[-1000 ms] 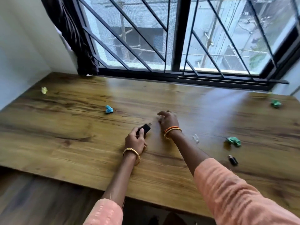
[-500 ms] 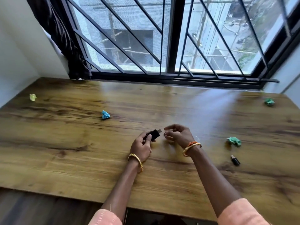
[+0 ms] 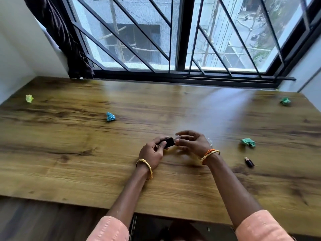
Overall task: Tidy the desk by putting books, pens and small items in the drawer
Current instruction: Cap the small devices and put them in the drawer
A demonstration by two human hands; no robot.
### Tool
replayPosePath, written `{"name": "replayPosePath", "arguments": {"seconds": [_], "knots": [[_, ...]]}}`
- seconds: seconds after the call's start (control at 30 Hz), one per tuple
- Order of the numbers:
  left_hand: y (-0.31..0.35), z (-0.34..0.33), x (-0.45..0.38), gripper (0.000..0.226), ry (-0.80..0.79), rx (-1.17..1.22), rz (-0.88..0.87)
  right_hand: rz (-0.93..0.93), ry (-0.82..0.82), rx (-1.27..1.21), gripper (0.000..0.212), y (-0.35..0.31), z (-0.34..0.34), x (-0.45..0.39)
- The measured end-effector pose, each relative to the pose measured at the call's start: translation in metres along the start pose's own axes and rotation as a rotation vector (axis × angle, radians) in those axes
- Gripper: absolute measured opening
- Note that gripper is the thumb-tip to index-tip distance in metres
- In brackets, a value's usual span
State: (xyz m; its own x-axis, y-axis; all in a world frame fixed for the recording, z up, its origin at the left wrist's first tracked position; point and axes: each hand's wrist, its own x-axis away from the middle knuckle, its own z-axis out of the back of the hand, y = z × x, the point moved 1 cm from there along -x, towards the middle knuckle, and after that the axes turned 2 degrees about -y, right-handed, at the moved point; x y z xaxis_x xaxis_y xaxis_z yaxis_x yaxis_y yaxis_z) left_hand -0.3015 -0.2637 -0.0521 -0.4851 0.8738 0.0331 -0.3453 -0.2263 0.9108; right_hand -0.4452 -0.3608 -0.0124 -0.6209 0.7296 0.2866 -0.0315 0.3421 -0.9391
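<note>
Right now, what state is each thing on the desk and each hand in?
Left hand: grips the black stick.
Black stick: held above the desk.
Right hand: pinches a clear cap.
Clear cap: at the stick's end; on or off, cannot tell.
Small dark stick: lying loose.
Paper wads: crumpled, scattered.

Four crumpled paper balls lie on the one desk [image 3: 69, 153]: one yellow-green ball [image 3: 29, 98] at ten o'clock, one blue ball [image 3: 110, 116] at eleven, and two green, a far ball [image 3: 285, 101] at two o'clock and a near ball [image 3: 248, 142] at three. Two small black sticks show: one held stick [image 3: 168, 142] at the centre and one loose stick [image 3: 249, 162] at four o'clock. Two hands are in view, the left hand [image 3: 152, 153] and the right hand [image 3: 192, 142]. Bangles: one on the left wrist, two on the right. One small clear piece [image 3: 210, 142] peeks out just past the right hand.
</note>
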Motion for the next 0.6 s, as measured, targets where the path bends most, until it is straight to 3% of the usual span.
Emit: {"name": "replayPosePath", "arguments": {"seconds": [0.6], "knots": [[0.0037,-0.0007,0.0031,0.023,0.081,-0.041,-0.015,-0.085,-0.018,-0.077,0.019,0.0064,-0.0048,-0.0031]]}}
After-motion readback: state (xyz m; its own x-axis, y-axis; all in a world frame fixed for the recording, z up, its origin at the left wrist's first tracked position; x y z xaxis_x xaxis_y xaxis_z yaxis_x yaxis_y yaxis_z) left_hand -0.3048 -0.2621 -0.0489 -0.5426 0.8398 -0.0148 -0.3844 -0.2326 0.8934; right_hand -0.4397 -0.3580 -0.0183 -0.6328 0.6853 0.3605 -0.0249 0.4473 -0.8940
